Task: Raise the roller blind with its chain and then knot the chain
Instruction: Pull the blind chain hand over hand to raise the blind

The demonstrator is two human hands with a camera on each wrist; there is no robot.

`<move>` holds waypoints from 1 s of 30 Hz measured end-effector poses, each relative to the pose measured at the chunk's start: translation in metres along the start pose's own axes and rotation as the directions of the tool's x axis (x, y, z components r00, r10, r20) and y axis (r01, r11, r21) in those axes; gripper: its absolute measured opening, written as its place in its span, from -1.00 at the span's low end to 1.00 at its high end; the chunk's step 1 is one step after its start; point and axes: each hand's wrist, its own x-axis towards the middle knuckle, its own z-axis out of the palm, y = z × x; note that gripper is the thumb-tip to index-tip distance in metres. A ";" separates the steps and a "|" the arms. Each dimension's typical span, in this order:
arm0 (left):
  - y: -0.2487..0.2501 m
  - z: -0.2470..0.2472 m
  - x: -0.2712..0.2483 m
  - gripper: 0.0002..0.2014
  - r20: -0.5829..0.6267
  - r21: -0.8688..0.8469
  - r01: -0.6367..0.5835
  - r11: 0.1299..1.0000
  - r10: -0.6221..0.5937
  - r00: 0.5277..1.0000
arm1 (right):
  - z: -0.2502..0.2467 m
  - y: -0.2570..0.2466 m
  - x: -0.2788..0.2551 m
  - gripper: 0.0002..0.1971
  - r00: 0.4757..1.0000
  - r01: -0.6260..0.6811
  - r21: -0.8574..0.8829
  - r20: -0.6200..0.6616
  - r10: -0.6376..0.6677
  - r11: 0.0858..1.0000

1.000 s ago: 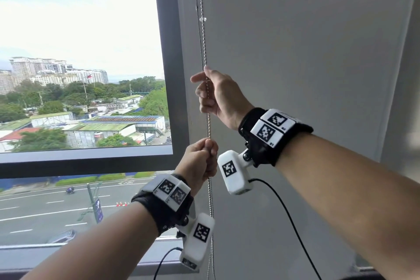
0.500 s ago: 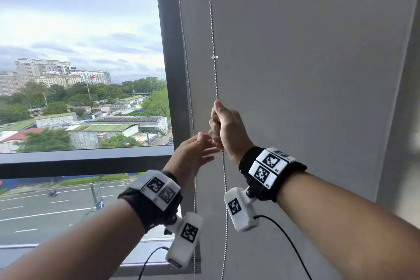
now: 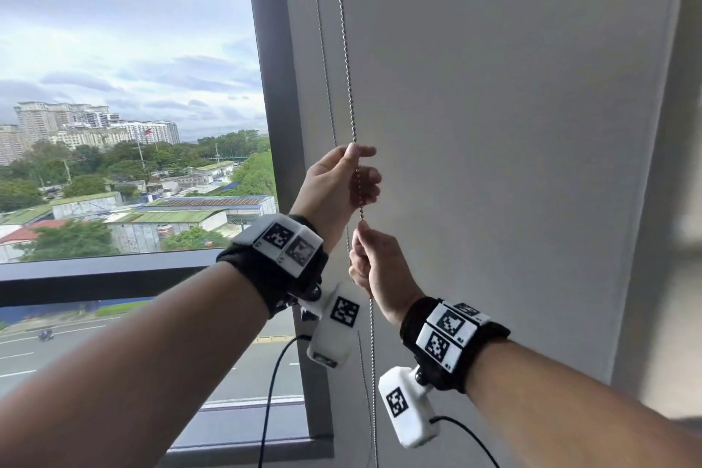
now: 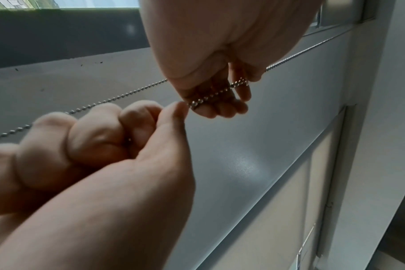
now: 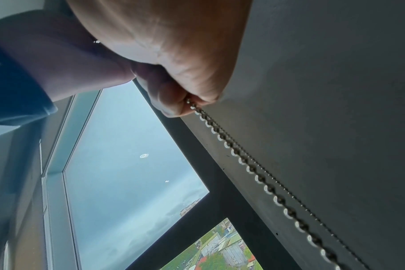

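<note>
The grey roller blind hangs down on the right of the window. Its metal bead chain drops in two strands along the blind's left edge. My left hand is the upper one, its fingers curled round the front strand. Just below, my right hand pinches the same strand between thumb and curled fingers. In the left wrist view the chain crosses the fingers of my left hand and meets the thumb tip of my right hand. In the right wrist view my right hand grips the chain.
A dark window frame stands left of the chain, with a horizontal bar and the sill below. A wall borders the blind on the right. Black cables hang from the wrist cameras.
My left hand let go of the chain low down, rose past my right hand and took hold of the chain above it. My right hand came down with the chain.
</note>
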 end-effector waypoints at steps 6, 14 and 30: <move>-0.005 0.007 -0.001 -0.78 -0.045 -0.020 -0.035 0.999 0.034 0.998 | -0.004 0.000 0.001 -0.56 1.000 -0.006 -0.003 0.012 0.006 1.000; -0.009 0.002 -0.008 -0.78 -0.049 -0.036 -0.029 0.999 0.027 0.998 | -0.020 -0.013 0.016 -0.64 0.987 0.160 -0.123 0.040 -0.156 0.979; -0.089 -0.031 -0.075 -0.75 -0.091 0.026 0.138 0.990 -0.135 0.987 | 0.014 -0.102 0.064 -0.69 0.961 0.276 -0.179 0.039 -0.273 0.944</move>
